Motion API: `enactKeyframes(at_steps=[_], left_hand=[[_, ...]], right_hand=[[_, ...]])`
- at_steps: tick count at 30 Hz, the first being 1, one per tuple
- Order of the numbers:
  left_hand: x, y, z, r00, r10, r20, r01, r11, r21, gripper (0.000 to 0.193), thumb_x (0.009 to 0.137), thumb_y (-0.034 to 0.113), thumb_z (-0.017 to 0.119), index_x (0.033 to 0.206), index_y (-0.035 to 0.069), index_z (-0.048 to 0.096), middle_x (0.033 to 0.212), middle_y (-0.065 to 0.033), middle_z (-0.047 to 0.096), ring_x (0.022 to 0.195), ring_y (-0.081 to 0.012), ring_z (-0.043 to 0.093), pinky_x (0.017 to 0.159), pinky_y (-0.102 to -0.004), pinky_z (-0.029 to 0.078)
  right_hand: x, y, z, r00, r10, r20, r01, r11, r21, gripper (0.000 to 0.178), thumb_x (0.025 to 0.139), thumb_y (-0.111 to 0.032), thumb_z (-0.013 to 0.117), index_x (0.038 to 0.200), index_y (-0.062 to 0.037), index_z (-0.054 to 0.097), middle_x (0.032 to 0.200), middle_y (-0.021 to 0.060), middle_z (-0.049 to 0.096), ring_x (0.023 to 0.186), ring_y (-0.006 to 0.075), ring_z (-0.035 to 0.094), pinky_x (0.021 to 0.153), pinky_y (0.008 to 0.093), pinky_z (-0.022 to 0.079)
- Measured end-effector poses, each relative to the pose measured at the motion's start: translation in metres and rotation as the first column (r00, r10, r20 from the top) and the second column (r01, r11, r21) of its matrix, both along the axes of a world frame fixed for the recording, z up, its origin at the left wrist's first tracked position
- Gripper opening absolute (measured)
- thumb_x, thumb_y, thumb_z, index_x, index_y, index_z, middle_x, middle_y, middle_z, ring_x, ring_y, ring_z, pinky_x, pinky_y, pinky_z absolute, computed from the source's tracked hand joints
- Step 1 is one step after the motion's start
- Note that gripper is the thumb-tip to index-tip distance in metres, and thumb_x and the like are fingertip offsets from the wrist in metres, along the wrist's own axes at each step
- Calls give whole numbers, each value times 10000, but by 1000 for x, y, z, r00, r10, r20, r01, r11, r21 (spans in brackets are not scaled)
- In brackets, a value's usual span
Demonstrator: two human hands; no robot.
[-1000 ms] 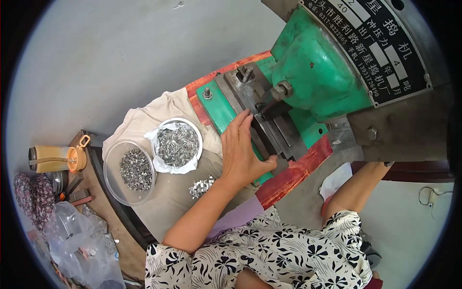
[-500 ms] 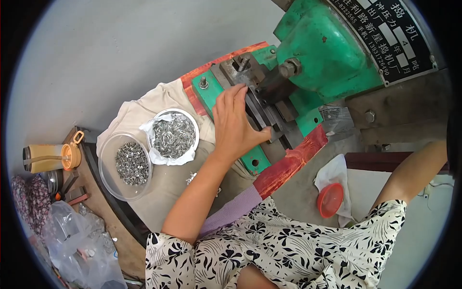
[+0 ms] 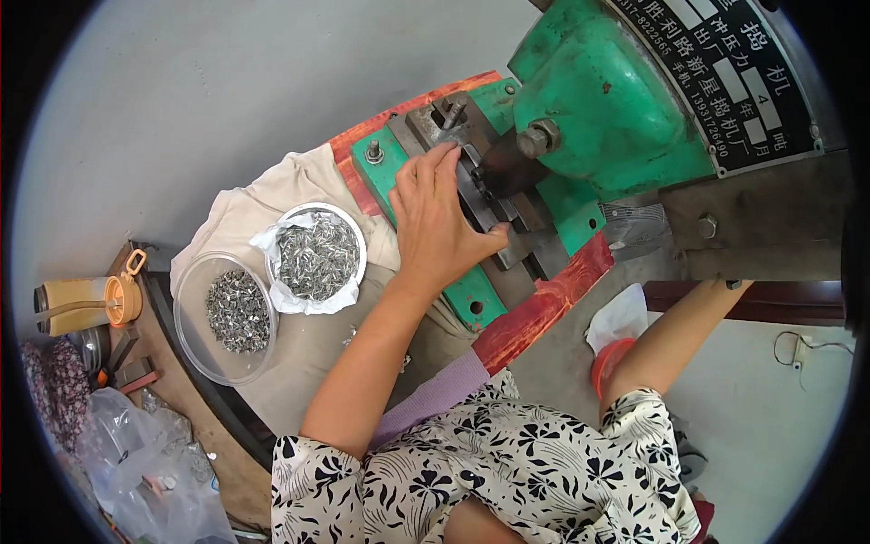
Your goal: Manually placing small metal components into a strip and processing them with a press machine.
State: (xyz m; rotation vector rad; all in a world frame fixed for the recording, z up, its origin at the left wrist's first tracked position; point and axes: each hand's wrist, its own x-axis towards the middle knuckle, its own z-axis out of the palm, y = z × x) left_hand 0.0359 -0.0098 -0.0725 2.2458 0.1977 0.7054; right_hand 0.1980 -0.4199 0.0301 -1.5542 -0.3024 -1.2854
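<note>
Currently, the left hand (image 3: pixel 435 222) is at the steel die (image 3: pixel 478 204) of a punch press, with thumb and fingers spread wide apart, and it holds nothing that I can see. This die sits on the green press bed (image 3: pixel 473 306), just beside the dark ram (image 3: pixel 510 172). The right forearm (image 3: pixel 675 340) goes behind the metal press column (image 3: pixel 757 231); the right hand is hidden, so I cannot tell its state. Leftward, a clear plastic tub (image 3: pixel 178 315) and a lined bowl (image 3: pixel 362 252) contain small metal pieces (image 3: pixel 238 313).
</note>
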Motion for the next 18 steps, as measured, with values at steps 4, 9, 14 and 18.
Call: enactKeyframes(at_steps=[4,9,14,18], left_hand=[[-13,18,-10,1000,4,27,-2,999,-51,946,528,237,878,1340,-4,457,1381,-96,452,1274,-348,386,1069,-471,313],[-15,17,-8,1000,12,13,-12,999,-29,951,538,243,881,1350,-4,452,1390,-99,448,1277,-349,386,1071,-471,313],[12,-16,5,998,-56,24,56,998,2,947,548,242,876,1354,-10,448,1399,-102,442,1280,-349,386,1067,-474,311],[-22,20,-5,997,-13,77,19,997,-73,946,550,241,874,1354,-11,445,1402,-104,440,1281,-349,385,1068,-476,308]], right_hand=[[-7,15,20,999,16,31,-15,999,-31,371,993,-221,566,1251,44,546,1168,118,631,975,208,621,862,326,521],[10,-12,19,999,45,19,-46,999,12,368,993,-222,567,1248,44,548,1166,116,631,973,206,620,862,325,520],[136,-374,103,1000,-1,9,1,998,60,365,994,-223,568,1244,43,551,1163,113,630,971,204,618,862,324,519],[162,-502,263,996,55,74,-55,998,3,363,994,-224,569,1242,42,553,1161,111,630,969,203,617,862,323,519]])
